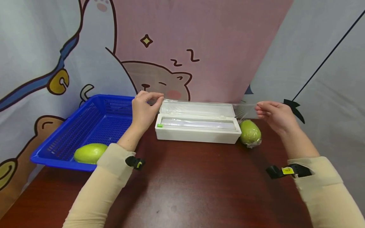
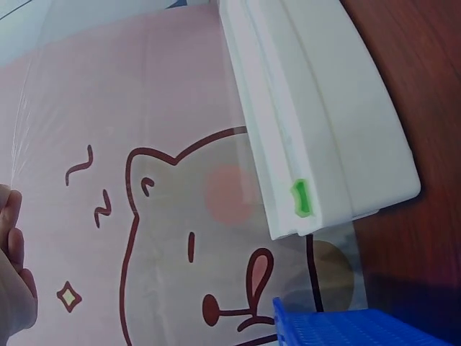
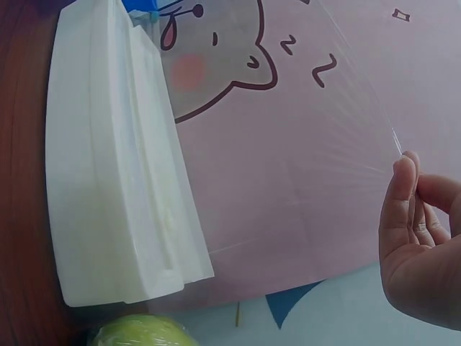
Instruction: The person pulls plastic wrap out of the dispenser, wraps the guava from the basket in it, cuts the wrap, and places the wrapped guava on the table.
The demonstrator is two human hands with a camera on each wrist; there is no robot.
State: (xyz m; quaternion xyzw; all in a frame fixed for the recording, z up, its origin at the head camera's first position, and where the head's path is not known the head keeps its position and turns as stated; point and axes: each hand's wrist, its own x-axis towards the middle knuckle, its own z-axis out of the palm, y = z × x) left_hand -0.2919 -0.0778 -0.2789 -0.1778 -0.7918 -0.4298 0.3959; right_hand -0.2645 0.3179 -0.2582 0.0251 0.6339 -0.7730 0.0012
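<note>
A clear sheet of plastic wrap [image 3: 346,137] stretches between both hands, above and behind a white wrap dispenser box [image 1: 198,135]. My left hand [image 1: 144,109] pinches one corner between thumb and fingers, over the box's left end. At the other corner, right of the box, my right hand [image 1: 275,115] pinches the film, and creases fan out from its fingertips in the right wrist view. The box's lid [image 1: 196,109] stands raised, showing the roll [image 1: 199,123] inside. A green slider [image 2: 302,197] sits at the box's left end.
A green fruit covered in plastic wrap [image 1: 250,132] rests against the box's right end. To the left, a blue basket [image 1: 42,157] holds an unwrapped green fruit [image 1: 90,153]. A printed cloth [image 1: 228,47] hangs right behind the brown table [image 1: 182,186].
</note>
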